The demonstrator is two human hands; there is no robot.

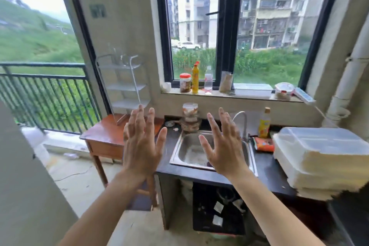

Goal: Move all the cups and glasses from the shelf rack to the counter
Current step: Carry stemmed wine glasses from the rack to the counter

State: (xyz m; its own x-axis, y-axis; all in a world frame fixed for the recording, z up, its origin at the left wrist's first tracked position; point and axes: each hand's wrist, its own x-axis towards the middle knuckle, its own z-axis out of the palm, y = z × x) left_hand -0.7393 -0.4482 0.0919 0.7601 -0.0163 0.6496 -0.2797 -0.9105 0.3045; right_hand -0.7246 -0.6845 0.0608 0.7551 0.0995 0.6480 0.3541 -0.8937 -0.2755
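Observation:
A white tiered shelf rack [127, 86] stands on a small brown wooden table [105, 136] against the wall, left of the sink. Clear glasses [119, 58] stand on its top tier, faint and blurred; the lower tiers look bare. The dark counter [265, 166] runs right from the table around a steel sink [191, 152]. My left hand [141, 144] is raised in front of the table, fingers spread, holding nothing. My right hand [223, 146] is raised over the sink, fingers spread, also holding nothing. Both hands are well short of the rack.
A jar on a bowl [190, 118] stands behind the sink beside the faucet [242, 124]. A yellow bottle [264, 123] and a snack packet [263, 144] lie right of it. Stacked white foam boxes [319, 158] fill the counter's right end. Bottles and jars line the windowsill [199, 82].

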